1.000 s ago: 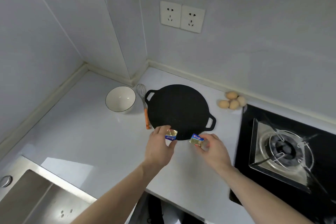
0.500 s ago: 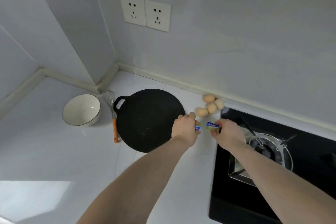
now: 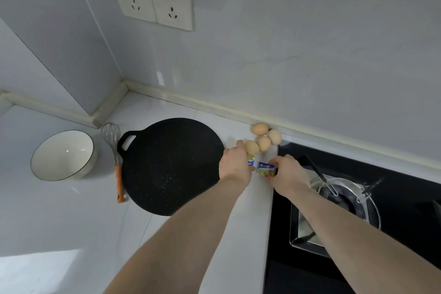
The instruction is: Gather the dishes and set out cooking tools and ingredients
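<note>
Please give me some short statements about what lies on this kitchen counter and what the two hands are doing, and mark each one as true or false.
1. Each hand holds a small foil-wrapped packet. True: the left hand and the right hand each pinch one; the right packet shows clearly, the left packet is mostly hidden.
2. Six eggs lie by the wall. False: four eggs are there.
3. The whisk stands inside the bowl. False: it lies on the counter between the bowl and the black griddle pan.
4. The pan sits on the gas burner. False: it lies on the white counter, left of the stove.
5. The bowl is empty. True.
</note>
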